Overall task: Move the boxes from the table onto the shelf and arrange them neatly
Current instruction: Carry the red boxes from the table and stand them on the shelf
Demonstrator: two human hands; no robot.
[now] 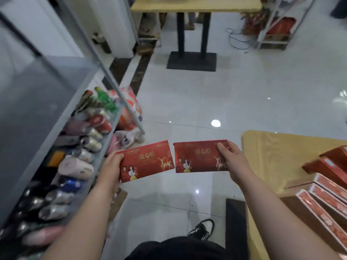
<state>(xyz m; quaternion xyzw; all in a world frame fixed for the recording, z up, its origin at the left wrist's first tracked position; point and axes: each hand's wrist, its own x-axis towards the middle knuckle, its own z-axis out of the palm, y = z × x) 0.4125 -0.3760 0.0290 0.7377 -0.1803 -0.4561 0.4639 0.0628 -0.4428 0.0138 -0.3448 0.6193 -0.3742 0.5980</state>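
I hold two flat red boxes with gold deer and cartoon figures over the tiled floor. My left hand [112, 167] grips the left box [148, 160] by its left edge, close to the grey shelf [47, 94]. My right hand [233, 159] grips the right box [199, 156] at its right end, thumb on top. The boxes hang side by side with a narrow gap between them. More red boxes [330, 186] lie stacked on the wooden table [266, 152] at the right.
The shelf's lower tier holds several bottles and cans [82, 152]. A striped bag [129, 107] and other bags sit on the floor by the shelf's post. Another wooden table [195, 5] on a black pedestal stands ahead. A metal rack [277, 25] stands far right.
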